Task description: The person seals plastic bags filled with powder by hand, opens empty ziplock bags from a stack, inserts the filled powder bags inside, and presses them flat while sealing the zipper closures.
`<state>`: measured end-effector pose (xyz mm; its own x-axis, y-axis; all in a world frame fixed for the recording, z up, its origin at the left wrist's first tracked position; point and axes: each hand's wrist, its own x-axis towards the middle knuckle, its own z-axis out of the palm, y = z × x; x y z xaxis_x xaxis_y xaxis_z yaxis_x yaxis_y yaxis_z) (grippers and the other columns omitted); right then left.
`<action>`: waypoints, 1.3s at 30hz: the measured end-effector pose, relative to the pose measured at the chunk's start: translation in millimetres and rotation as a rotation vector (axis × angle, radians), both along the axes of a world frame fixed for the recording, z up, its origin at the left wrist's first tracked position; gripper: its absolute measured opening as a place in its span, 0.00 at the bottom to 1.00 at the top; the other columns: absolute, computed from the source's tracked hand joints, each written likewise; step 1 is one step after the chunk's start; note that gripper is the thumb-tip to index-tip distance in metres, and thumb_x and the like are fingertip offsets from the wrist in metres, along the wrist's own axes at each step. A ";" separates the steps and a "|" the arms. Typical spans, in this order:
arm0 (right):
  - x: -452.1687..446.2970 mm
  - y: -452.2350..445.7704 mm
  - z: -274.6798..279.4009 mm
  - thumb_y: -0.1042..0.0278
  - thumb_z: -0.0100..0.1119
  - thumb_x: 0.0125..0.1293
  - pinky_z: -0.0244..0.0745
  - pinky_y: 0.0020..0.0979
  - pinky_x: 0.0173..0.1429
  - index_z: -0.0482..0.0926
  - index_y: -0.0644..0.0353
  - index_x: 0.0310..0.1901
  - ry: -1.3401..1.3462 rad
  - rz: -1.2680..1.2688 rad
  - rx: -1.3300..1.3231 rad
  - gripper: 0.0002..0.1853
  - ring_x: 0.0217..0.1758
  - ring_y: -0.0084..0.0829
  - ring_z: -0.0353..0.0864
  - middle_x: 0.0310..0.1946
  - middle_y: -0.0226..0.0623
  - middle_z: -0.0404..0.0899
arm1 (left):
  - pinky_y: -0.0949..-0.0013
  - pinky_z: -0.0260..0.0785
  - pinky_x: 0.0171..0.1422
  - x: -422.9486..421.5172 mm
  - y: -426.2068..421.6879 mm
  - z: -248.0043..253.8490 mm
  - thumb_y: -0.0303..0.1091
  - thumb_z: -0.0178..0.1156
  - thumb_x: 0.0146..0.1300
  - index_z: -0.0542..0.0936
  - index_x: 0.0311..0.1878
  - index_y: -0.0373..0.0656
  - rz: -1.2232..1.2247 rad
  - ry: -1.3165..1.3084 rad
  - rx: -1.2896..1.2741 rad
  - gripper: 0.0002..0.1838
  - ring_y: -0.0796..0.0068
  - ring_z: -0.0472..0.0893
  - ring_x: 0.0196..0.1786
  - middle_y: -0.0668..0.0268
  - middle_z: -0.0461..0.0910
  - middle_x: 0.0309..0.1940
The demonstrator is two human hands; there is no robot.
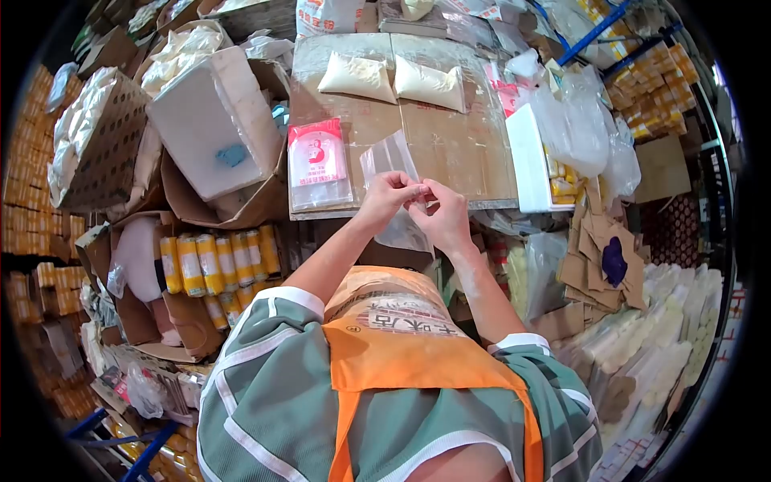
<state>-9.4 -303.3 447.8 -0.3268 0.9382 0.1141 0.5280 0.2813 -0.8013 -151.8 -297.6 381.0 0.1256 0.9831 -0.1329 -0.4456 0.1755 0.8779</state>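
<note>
A clear plastic bag (389, 158) hangs between my hands over the near edge of the cardboard-covered table (450, 165). My left hand (389, 195) pinches it at the side, fingers closed. Close beside it, my right hand (442, 215) is also closed on the bag, the fingertips of both hands almost meeting. Part of the bag drops below my hands towards my apron. To the left lies a stack of pink-printed plastic bags (319, 161). Farther back are two filled pillow-shaped bags of pale powder, one on the left (357, 76) and one on the right (430, 83).
A white foam box (530, 161) with yellow packs stands right of the table. At left, a foam lid (201, 120) leans in a cardboard carton (181, 189). Yellow-wrapped rolls (210, 261) stand below it. Flattened cardboard pieces (590, 257) and long clear-wrapped packs (650, 337) lie right.
</note>
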 end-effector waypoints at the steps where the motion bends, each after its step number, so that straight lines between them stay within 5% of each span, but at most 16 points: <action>1: 5.4 -0.3 -2.0 0.72 0.65 0.54 0.78 0.26 0.41 0.78 0.66 0.48 0.065 -0.001 -0.070 0.19 0.36 0.24 0.83 0.34 0.39 0.83 | 0.78 0.66 0.31 6.3 1.0 -0.5 0.33 0.67 0.59 0.78 0.28 0.40 -0.002 0.022 0.022 0.10 0.83 0.76 0.27 0.69 0.80 0.25; 6: 49.7 10.4 -24.8 0.78 0.55 0.64 0.77 0.23 0.46 0.75 0.68 0.54 0.435 0.117 -0.407 0.16 0.40 0.19 0.81 0.37 0.35 0.83 | 0.74 0.72 0.34 32.6 7.1 -11.6 0.32 0.65 0.61 0.76 0.29 0.39 -0.051 0.001 -0.026 0.10 0.78 0.78 0.28 0.65 0.80 0.26; 9: 76.3 9.5 -16.9 0.74 0.57 0.66 0.77 0.23 0.46 0.75 0.70 0.55 0.509 0.119 -0.439 0.17 0.39 0.20 0.82 0.39 0.34 0.82 | 0.71 0.74 0.34 53.8 6.6 -7.7 0.30 0.63 0.63 0.75 0.30 0.39 -0.094 -0.072 -0.019 0.09 0.73 0.80 0.29 0.62 0.80 0.28; 19: 175.0 15.6 -2.9 0.74 0.55 0.65 0.76 0.23 0.40 0.80 0.67 0.49 0.506 0.051 -0.294 0.12 0.33 0.19 0.80 0.31 0.34 0.83 | 0.73 0.70 0.34 158.0 13.5 13.9 0.29 0.63 0.63 0.74 0.28 0.41 -0.088 -0.216 -0.047 0.10 0.78 0.76 0.28 0.66 0.77 0.24; 21: 197.3 10.5 13.6 0.72 0.56 0.65 0.76 0.24 0.40 0.81 0.66 0.48 0.300 0.106 -0.201 0.12 0.33 0.19 0.80 0.30 0.34 0.83 | 0.73 0.71 0.36 176.6 17.0 20.7 0.29 0.63 0.63 0.74 0.28 0.41 -0.077 -0.203 -0.031 0.09 0.76 0.78 0.30 0.65 0.79 0.26; 29: 265.7 14.4 1.0 0.71 0.55 0.67 0.76 0.24 0.41 0.80 0.68 0.47 0.497 0.044 -0.149 0.11 0.35 0.20 0.81 0.33 0.37 0.84 | 0.72 0.74 0.37 237.6 27.9 19.0 0.32 0.62 0.65 0.73 0.31 0.41 -0.160 -0.006 0.039 0.09 0.75 0.80 0.32 0.64 0.79 0.29; 33: 289.3 8.6 11.4 0.72 0.57 0.65 0.77 0.24 0.41 0.80 0.69 0.47 0.534 0.042 -0.189 0.12 0.36 0.21 0.82 0.33 0.37 0.84 | 0.75 0.74 0.38 261.4 21.6 31.6 0.31 0.63 0.63 0.73 0.30 0.42 -0.193 -0.163 -0.004 0.09 0.78 0.80 0.32 0.65 0.80 0.30; 39: 307.4 5.5 10.3 0.73 0.60 0.61 0.77 0.25 0.39 0.80 0.69 0.47 0.487 0.032 -0.106 0.14 0.33 0.23 0.84 0.34 0.43 0.85 | 0.74 0.74 0.38 279.3 20.3 39.1 0.31 0.65 0.62 0.74 0.29 0.43 -0.223 -0.061 0.048 0.09 0.78 0.80 0.33 0.66 0.81 0.31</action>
<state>297.9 -297.8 458.1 -0.2879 0.9434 0.1646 0.0784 0.1945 -0.9778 127.4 -277.3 420.1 0.3472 0.9350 -0.0723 -0.4531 0.2348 0.8600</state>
